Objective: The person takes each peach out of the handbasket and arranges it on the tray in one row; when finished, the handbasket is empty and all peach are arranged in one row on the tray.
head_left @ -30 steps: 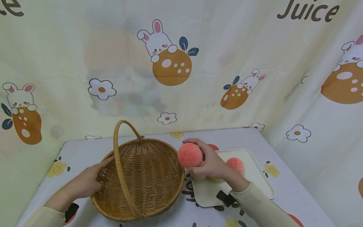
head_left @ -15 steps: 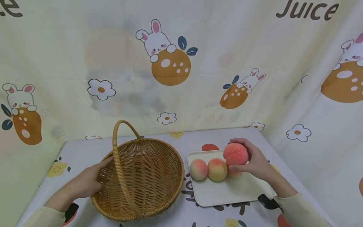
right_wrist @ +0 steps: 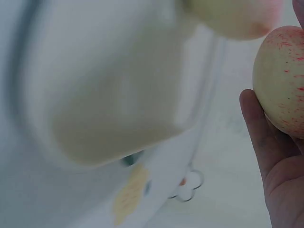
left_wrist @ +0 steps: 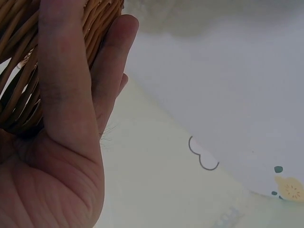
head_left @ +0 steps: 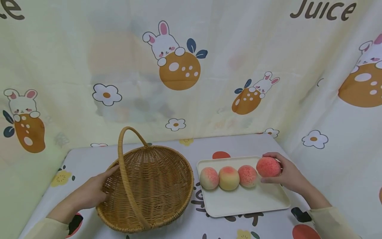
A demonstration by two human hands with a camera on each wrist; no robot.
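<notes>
My left hand [head_left: 91, 192] holds the left rim of a brown wicker basket [head_left: 158, 186], which has an arched handle. Nothing lies in the basket. In the left wrist view, fingers [left_wrist: 66, 76] lie against the woven wall. My right hand [head_left: 290, 174] grips a pink-red peach [head_left: 268, 167] over the right end of a white tray [head_left: 238, 202]. Whether this peach touches the tray cannot be told. On the tray stand a pale pink peach [head_left: 209, 178], a yellowish peach [head_left: 228, 178] and a red-speckled peach [head_left: 248, 176] in a row.
A white tablecloth [head_left: 167, 229] with printed fruit and flowers covers the table. Behind it hangs a pale curtain [head_left: 134, 66] with rabbit prints, and another stretch of curtain [head_left: 337, 166] closes off the right side.
My right hand has carried the held peach rightward from beside the basket, past the other peaches, to the tray's right end. The left hand and basket stay put.
</notes>
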